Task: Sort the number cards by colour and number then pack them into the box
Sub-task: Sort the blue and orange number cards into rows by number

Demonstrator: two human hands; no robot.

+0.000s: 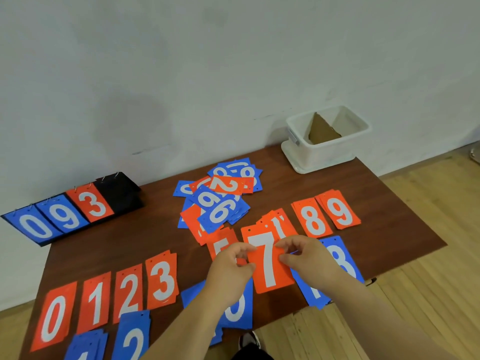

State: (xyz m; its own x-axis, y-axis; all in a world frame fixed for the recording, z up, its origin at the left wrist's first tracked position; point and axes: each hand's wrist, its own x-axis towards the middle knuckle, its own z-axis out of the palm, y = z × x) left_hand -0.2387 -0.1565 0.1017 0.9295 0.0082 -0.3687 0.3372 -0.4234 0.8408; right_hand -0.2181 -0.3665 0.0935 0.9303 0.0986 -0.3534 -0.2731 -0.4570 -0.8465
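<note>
Both hands, left hand [231, 266] and right hand [309, 261], pinch the red 7 card [267, 263] mid-sort, while the mixed pile [220, 201] remains and the box [327, 141] holds no cards.

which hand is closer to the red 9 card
Right. The right hand pinches the right edge of the red 7 card, below and left of the red 9 card. The left hand holds the 7's left edge, farther away.
</note>
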